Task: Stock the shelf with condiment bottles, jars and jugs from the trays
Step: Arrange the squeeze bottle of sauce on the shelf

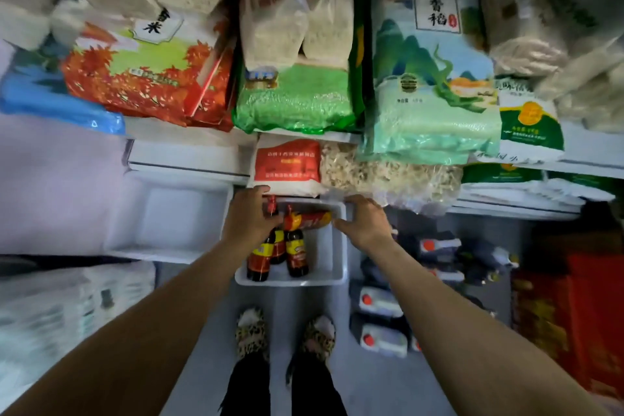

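Floor [202,331]; both hands over tray [334,267] w/ bottles [296,255].

Two white trays [339,246] sit on the floor. The nearer one holds four dark sauce bottles [296,255]: three upright, one lying flat. Three white jugs [383,339] with red caps stand nearby.
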{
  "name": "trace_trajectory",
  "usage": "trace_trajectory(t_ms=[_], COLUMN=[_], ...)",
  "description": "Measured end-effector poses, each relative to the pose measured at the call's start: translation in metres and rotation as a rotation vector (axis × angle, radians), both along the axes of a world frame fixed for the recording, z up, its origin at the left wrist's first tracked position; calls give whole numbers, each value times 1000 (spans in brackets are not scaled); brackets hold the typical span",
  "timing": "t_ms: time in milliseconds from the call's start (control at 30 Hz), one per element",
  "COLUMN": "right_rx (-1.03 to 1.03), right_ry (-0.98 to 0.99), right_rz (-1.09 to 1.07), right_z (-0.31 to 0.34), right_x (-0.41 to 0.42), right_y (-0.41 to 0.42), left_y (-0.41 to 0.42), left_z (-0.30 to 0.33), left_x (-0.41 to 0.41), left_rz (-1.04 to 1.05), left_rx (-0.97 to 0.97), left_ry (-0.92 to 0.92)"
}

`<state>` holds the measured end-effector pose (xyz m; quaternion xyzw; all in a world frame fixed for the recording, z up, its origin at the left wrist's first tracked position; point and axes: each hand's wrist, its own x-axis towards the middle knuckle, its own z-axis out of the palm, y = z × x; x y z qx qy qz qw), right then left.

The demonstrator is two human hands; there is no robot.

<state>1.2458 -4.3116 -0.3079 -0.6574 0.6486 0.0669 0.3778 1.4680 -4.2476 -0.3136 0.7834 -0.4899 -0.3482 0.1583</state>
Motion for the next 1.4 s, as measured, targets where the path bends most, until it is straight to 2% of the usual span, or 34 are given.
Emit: trace_trajectory(t_ms=[200,400,600,667,733,867,1033,1133,1200,1400], right_rx=[186,207,129,108,85,108,35,-16,85,322], right_ry=[-23,-15,-82,-148,-233,-358,-349,-207,-193,-549], right_rz=[-94,-143,-159,-164,-157,-80,114,216,188,-140], right_z=[-111,-219,-324,-363,-399,-462,-523,-543,-549,-551], right_x=[-6,-6,1,3,4,5,0,-1,-5,-32], right_y=[22,22,1,-7,-16,-37,-59,-66,-63,-29], left_y=[41,45,23,13,4,-2,-17,-30,-35,-44], left_z=[-116,-228,-338,-375,-411,-479,-516,-519,-516,-514], left_x=[-3,-9,-28,-31,-33,-35,-40,-36,-36,-54], left_rz=[90,90,247,299,391,524,619,646,627,430], left_rx=[243,267,314,340,343,168,47,54,58,57], left_ry=[70,143,342,390,517,783,929,964,952,854])
